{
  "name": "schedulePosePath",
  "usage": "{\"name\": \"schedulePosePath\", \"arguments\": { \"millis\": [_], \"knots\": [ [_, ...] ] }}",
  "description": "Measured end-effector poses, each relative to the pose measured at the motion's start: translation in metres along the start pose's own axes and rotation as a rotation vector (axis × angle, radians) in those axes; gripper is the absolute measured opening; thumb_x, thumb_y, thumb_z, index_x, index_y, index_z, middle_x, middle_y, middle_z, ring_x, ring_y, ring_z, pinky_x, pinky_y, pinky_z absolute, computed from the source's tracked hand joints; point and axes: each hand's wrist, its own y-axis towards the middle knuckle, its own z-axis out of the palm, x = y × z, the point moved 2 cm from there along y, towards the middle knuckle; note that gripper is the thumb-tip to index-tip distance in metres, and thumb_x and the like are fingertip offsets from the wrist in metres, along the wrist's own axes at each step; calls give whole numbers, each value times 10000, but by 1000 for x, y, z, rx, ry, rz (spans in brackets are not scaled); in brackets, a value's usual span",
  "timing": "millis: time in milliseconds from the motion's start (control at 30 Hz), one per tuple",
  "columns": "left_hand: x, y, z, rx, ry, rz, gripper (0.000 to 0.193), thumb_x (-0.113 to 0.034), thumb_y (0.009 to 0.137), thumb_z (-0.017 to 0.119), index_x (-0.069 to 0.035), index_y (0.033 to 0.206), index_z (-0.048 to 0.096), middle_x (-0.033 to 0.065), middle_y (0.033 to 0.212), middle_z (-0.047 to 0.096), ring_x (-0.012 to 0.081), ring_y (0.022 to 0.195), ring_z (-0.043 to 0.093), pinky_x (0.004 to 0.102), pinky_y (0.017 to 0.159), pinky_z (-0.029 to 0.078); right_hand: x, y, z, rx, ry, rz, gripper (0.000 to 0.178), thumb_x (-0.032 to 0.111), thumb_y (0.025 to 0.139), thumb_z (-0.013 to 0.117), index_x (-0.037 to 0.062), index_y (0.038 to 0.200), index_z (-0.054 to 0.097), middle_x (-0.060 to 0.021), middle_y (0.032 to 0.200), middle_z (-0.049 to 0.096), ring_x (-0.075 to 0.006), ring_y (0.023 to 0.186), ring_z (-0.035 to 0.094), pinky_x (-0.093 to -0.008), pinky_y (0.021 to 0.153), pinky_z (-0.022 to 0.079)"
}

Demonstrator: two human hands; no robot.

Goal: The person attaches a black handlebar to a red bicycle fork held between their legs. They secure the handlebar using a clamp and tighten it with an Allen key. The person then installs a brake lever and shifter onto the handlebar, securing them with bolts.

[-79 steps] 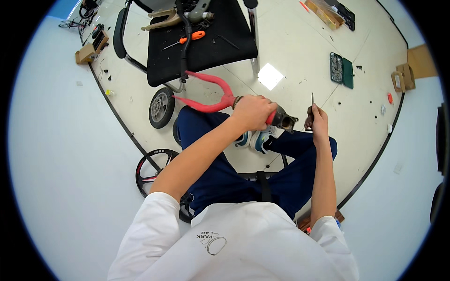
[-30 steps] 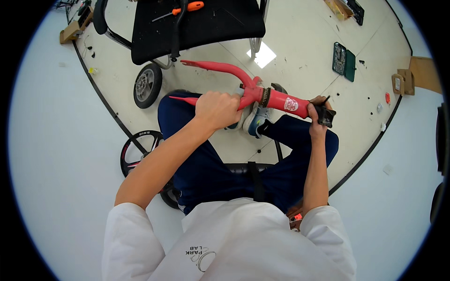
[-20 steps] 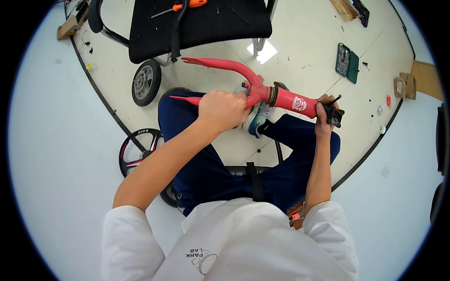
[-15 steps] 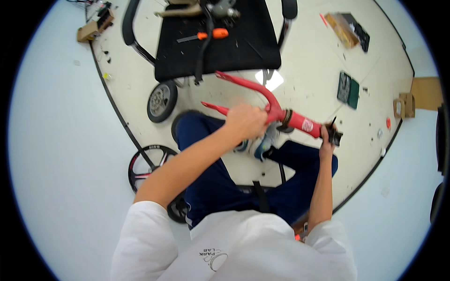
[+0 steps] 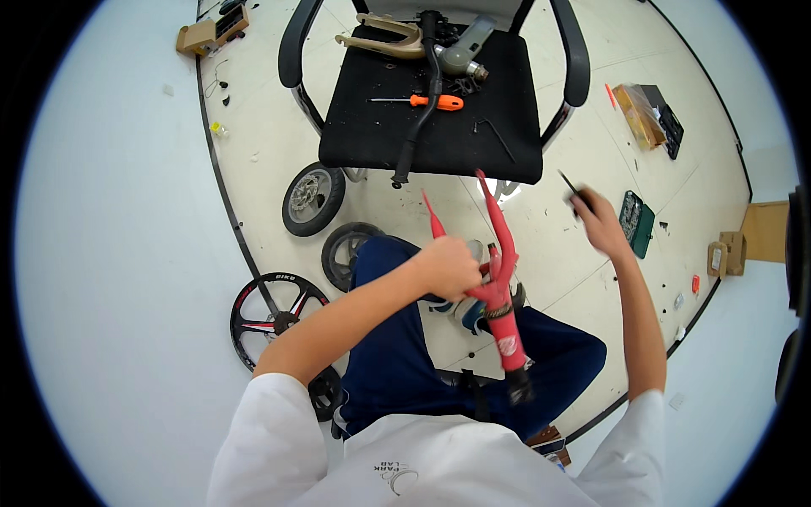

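Red metal makes up the bicycle fork [image 5: 504,279], gripped near its crown by the left hand [image 5: 452,269], whose fingers wrap closely around one leg. Beyond those fingers that leg's tip points up and away; the other leg rises to their right, apart from them. The thick tube slopes down to their right, ending in a blurred black end piece [image 5: 519,389] over the trousers [image 5: 553,351]. Well right of the fork, the right hand [image 5: 602,222] closes its fingers around a thin dark tool [image 5: 568,182], its tip jutting up and left of them. Ahead of the left fingers stands a chair [image 5: 355,139] carrying an orange-handled screwdriver [image 5: 438,102] and a black bar [image 5: 412,139]. Farther right than the right fingers lies an open green case [image 5: 644,228].
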Motion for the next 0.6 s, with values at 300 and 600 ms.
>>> {"name": "schedulePosePath", "arguments": {
  "millis": [300, 600],
  "knots": [
    [-13, -44, 50, 84, -47, 29, 92, -237, 628, 712, -153, 602, 686, 36, 624, 670, 258, 638, 694, 388, 556, 500, 25, 205, 91, -333, -502, -168, 346, 213, 901, 622, -53, 1120, 593, -291, 1129, 605, -448, 1081, 599, -502, 938, 500],
    [-21, -36, 28, 50, -217, -177, 181, -292, 703, 695, -120, 644, 689, 77, 620, 670, 289, 621, 697, 400, 565, 527, 48, 183, 127, -212, -599, -193, 473, 300, 850, 736, -19, 1181, 625, -233, 1145, 609, -380, 1080, 602, -453, 927, 516]
  ]
}}
